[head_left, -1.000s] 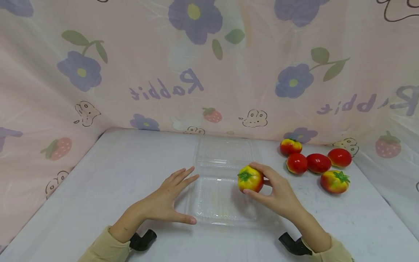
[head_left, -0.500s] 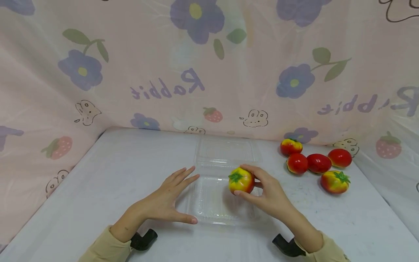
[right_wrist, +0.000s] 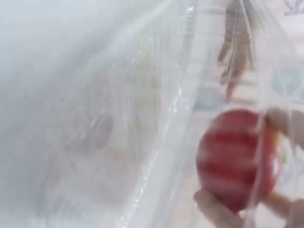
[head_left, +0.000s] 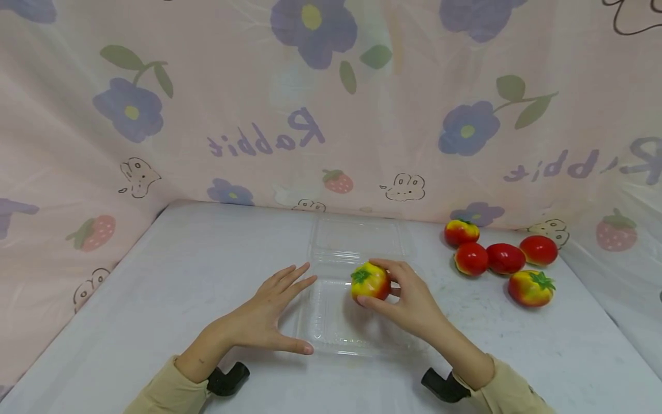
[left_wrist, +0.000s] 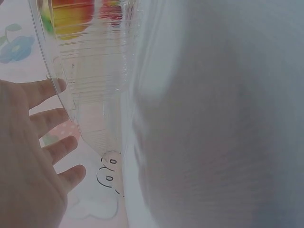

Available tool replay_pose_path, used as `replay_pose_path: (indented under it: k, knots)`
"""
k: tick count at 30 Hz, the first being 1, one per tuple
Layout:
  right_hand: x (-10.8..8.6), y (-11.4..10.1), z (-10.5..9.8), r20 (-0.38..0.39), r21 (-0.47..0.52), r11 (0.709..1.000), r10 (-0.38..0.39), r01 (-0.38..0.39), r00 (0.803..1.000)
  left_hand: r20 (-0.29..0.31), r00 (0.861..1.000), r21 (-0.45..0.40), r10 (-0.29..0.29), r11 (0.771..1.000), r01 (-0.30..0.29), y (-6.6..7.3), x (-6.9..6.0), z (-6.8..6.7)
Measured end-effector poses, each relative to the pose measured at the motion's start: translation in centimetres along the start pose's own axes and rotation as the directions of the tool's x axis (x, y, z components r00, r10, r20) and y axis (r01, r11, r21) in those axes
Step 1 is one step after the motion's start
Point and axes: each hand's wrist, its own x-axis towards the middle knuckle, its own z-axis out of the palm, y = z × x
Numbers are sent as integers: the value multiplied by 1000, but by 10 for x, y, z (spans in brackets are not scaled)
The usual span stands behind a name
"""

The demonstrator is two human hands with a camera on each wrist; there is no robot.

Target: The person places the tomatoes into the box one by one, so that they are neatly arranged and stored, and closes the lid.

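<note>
Fruit, one, yellow and red, green leafy crown: centre of the scene, clamped in the right hand, thumb and fingers curled round its sides.

Clear container, one, hinged, spread open on the table: ribbed tray at the near side, lid laid back toward the patterned cloth. The fruit stands over or within the tray; contact with the tray floor cannot be told.

Left hand, one: thumb and fingers spread apart, holding nothing, at the left edge of the tray; touch with the rim uncertain.

Loose group, five pieces, far right of the table: red-and-yellow piece, round red piece, two oval red pieces, and a green-topped piece at the near side.

Step in hand, by judgement: setting the gripped fruit into the tray.

Next move, by judgement: a short lowering, then thumb and fingers parted gently, since a smooth round body may roll; the left hand seems well placed to steady the light plastic.
</note>
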Motion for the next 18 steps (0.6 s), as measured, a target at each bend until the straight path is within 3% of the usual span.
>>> replay_pose_path:
  k: [7, 18]
  knots:
    - [10, -9, 6, 42, 45, 996, 81, -83, 996, 8, 1000, 1, -7, 1000, 7, 1, 0, 0]
    - [23, -13, 11, 113, 32, 991, 128, -132, 985, 21, 1000, 2, -17, 1000, 17, 1, 1, -1]
